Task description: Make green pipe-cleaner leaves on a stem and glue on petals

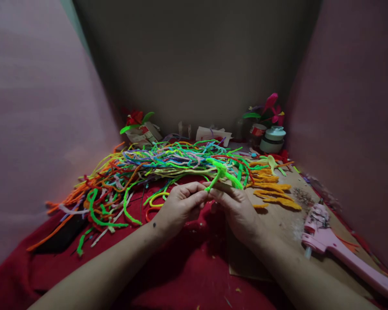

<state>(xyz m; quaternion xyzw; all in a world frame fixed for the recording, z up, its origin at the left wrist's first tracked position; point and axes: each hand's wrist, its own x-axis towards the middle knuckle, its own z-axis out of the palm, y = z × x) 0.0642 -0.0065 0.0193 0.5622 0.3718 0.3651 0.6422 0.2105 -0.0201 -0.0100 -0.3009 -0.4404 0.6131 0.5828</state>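
Between my two hands is a bright green pipe cleaner piece (222,171), with a thin stem and fuzzy arms spreading from its top. My left hand (186,202) pinches the lower end of the stem between thumb and forefinger. Close against it, my right hand (234,206) is closed with its thumb and fingers at the same stem end. One green arm droops over the right fingers. Behind the hands lies a wide heap of pipe cleaners (168,161) in many colours. Yellow-handled scissors (158,199) lie partly hidden beside my left hand.
Orange petal-shaped pieces (274,189) rest on a brown cardboard sheet (278,224) at right. A pink glue gun (342,254) lies near the right edge. Behind stand a lidded jar (273,138), pink flowers (274,107) and a red flower (135,117). Red cloth (181,267) covers the surface.
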